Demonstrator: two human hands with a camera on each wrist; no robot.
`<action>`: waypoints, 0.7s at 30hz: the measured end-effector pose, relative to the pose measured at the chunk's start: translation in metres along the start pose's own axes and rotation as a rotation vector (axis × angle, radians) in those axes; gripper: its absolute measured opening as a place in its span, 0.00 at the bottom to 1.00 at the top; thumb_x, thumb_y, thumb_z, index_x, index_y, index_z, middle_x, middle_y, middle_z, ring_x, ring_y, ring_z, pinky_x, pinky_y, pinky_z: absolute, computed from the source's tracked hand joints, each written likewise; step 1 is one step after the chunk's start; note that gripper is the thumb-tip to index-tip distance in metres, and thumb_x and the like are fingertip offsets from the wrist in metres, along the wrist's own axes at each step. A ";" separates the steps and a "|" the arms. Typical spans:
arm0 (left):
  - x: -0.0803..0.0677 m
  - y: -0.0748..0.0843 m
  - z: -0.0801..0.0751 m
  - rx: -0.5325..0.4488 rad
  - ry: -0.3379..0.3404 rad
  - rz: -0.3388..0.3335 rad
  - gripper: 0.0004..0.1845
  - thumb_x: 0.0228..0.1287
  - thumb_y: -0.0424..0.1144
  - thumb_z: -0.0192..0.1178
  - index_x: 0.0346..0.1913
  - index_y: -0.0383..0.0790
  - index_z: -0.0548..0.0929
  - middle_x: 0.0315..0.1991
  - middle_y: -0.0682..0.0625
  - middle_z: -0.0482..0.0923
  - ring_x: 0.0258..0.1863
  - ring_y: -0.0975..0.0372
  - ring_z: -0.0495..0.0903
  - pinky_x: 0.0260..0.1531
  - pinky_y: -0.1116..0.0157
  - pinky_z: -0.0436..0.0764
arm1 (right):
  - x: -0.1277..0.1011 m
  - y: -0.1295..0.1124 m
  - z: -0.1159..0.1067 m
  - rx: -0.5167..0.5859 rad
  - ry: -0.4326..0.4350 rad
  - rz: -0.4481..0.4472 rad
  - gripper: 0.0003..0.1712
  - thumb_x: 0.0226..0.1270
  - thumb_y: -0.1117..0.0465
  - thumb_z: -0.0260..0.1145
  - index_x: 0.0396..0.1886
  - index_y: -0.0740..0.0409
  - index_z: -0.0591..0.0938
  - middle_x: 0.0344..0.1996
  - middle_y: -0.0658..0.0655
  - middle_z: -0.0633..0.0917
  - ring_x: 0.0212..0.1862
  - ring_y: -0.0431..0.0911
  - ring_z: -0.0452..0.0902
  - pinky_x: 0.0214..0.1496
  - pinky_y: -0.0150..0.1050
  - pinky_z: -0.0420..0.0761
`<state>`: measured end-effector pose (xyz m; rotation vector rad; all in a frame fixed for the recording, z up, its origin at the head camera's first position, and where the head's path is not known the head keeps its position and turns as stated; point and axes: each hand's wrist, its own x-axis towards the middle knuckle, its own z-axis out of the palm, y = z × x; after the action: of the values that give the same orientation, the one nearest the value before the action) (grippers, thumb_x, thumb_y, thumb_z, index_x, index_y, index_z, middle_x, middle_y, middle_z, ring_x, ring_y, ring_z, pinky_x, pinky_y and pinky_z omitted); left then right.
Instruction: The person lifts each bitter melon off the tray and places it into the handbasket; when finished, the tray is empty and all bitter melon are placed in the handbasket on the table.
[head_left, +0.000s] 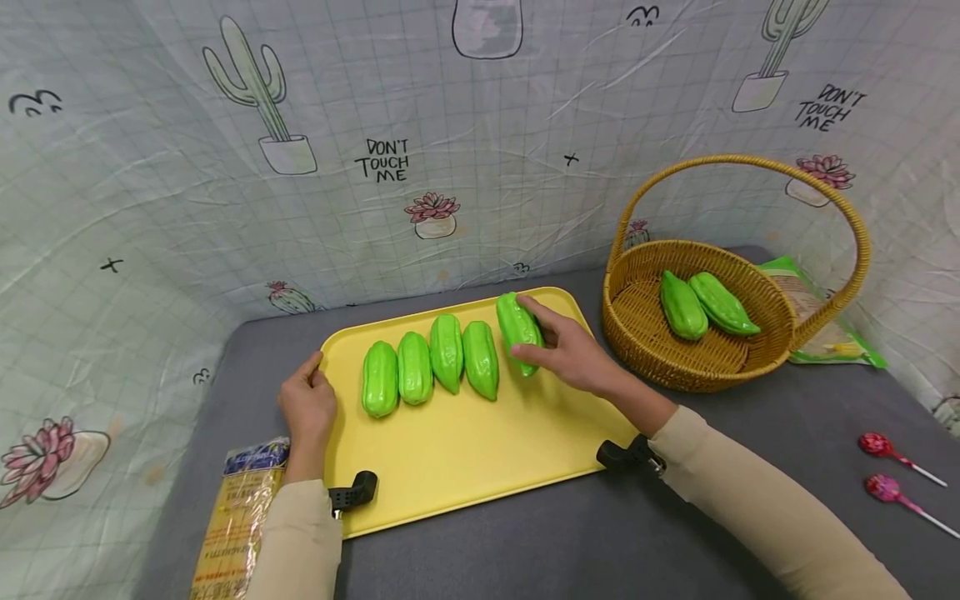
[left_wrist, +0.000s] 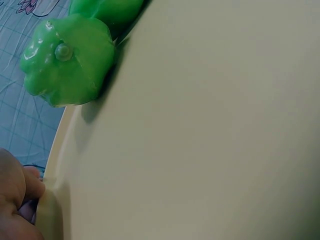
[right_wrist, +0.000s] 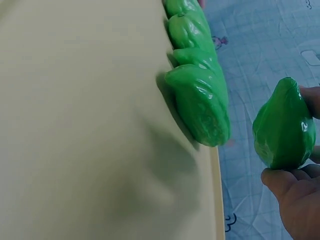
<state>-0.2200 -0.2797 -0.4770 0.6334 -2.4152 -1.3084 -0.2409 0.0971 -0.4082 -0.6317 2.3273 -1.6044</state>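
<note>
The right hand [head_left: 573, 354] pinched a glossy, ridged green plastic gourd [head_left: 519, 331] at the smooth yellow plastic tray's [head_left: 465, 450] two o'clock corner, just beside a row of four like gourds [head_left: 431, 367]. That slick skin could slip from so light a pinch. The left hand [head_left: 307, 404] gripped the tray's nine o'clock rim, likely steadying it on the grey counter [head_left: 570, 542].

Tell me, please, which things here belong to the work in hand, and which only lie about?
In the work:
green gourd held by the right hand
four gourds in a row
yellow tray, gripped by the left hand
wicker basket with two gourds

Lying about:
two lollipops
noodle packet
green packet
</note>
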 end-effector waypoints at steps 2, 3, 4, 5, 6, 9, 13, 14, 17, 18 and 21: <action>0.000 0.000 0.000 0.002 0.003 0.003 0.23 0.79 0.30 0.42 0.70 0.35 0.76 0.71 0.37 0.73 0.74 0.44 0.68 0.70 0.48 0.74 | -0.002 -0.001 -0.003 -0.001 -0.002 -0.001 0.48 0.75 0.58 0.65 0.84 0.54 0.48 0.83 0.61 0.51 0.78 0.59 0.62 0.72 0.57 0.74; 0.000 0.000 0.000 0.003 0.006 0.004 0.23 0.79 0.30 0.42 0.70 0.35 0.76 0.71 0.38 0.73 0.74 0.44 0.69 0.69 0.48 0.74 | -0.003 -0.001 -0.005 -0.002 -0.004 -0.004 0.48 0.76 0.58 0.64 0.85 0.54 0.48 0.83 0.61 0.51 0.78 0.59 0.62 0.72 0.57 0.75; 0.000 0.000 0.000 0.006 0.009 0.007 0.23 0.79 0.30 0.42 0.70 0.35 0.76 0.71 0.38 0.73 0.73 0.44 0.69 0.70 0.47 0.74 | -0.003 -0.002 -0.007 -0.006 -0.002 -0.002 0.48 0.76 0.58 0.64 0.85 0.54 0.48 0.83 0.61 0.52 0.78 0.59 0.63 0.71 0.56 0.76; 0.000 0.000 0.000 0.008 0.012 0.009 0.23 0.79 0.30 0.42 0.70 0.35 0.77 0.70 0.38 0.74 0.73 0.44 0.69 0.70 0.47 0.73 | -0.004 -0.002 -0.009 -0.013 0.001 -0.002 0.48 0.76 0.58 0.64 0.85 0.53 0.48 0.83 0.62 0.53 0.77 0.59 0.64 0.71 0.56 0.76; 0.000 0.000 0.000 0.009 0.014 0.011 0.23 0.79 0.30 0.42 0.70 0.35 0.77 0.70 0.38 0.74 0.73 0.44 0.69 0.70 0.47 0.73 | -0.005 -0.002 -0.011 -0.015 0.004 -0.003 0.48 0.76 0.58 0.64 0.85 0.53 0.48 0.82 0.62 0.53 0.77 0.60 0.65 0.70 0.56 0.77; 0.000 0.000 0.000 0.012 0.016 0.012 0.23 0.79 0.30 0.42 0.69 0.35 0.77 0.70 0.38 0.74 0.73 0.44 0.69 0.71 0.47 0.72 | -0.007 -0.004 -0.017 -0.007 0.016 0.006 0.48 0.76 0.59 0.64 0.85 0.54 0.47 0.82 0.63 0.54 0.76 0.60 0.66 0.69 0.56 0.78; 0.000 0.000 0.000 0.003 0.010 0.008 0.22 0.79 0.30 0.43 0.70 0.35 0.76 0.71 0.38 0.73 0.74 0.44 0.68 0.72 0.47 0.71 | -0.010 -0.004 -0.025 0.000 0.035 0.017 0.48 0.76 0.59 0.64 0.85 0.55 0.46 0.83 0.62 0.50 0.78 0.61 0.62 0.71 0.57 0.76; -0.001 0.000 0.000 0.001 0.009 0.006 0.22 0.80 0.30 0.43 0.70 0.36 0.76 0.71 0.38 0.73 0.74 0.44 0.68 0.72 0.47 0.71 | -0.010 -0.003 -0.026 -0.002 0.037 0.016 0.48 0.76 0.59 0.64 0.85 0.55 0.46 0.83 0.62 0.49 0.78 0.61 0.62 0.71 0.57 0.75; -0.001 0.001 0.000 0.001 0.008 0.002 0.22 0.80 0.30 0.43 0.70 0.36 0.76 0.71 0.38 0.73 0.74 0.44 0.68 0.71 0.47 0.72 | -0.012 -0.001 -0.029 -0.007 0.046 0.012 0.48 0.76 0.59 0.64 0.85 0.55 0.46 0.83 0.63 0.51 0.78 0.60 0.63 0.71 0.54 0.77; -0.001 0.001 0.000 0.002 0.008 0.001 0.22 0.80 0.30 0.43 0.70 0.36 0.76 0.71 0.38 0.73 0.74 0.44 0.68 0.71 0.47 0.72 | -0.013 0.000 -0.030 0.001 0.044 0.012 0.48 0.76 0.59 0.64 0.85 0.55 0.46 0.82 0.63 0.52 0.77 0.61 0.63 0.69 0.51 0.78; -0.001 0.001 0.000 0.007 0.011 0.002 0.22 0.80 0.30 0.43 0.70 0.36 0.76 0.71 0.38 0.73 0.73 0.44 0.69 0.71 0.47 0.72 | -0.015 0.002 -0.033 0.021 0.044 0.020 0.48 0.77 0.59 0.63 0.85 0.52 0.46 0.81 0.65 0.55 0.76 0.61 0.66 0.63 0.40 0.82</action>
<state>-0.2194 -0.2785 -0.4769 0.6385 -2.4117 -1.2935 -0.2428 0.1323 -0.3984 -0.5718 2.3377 -1.6477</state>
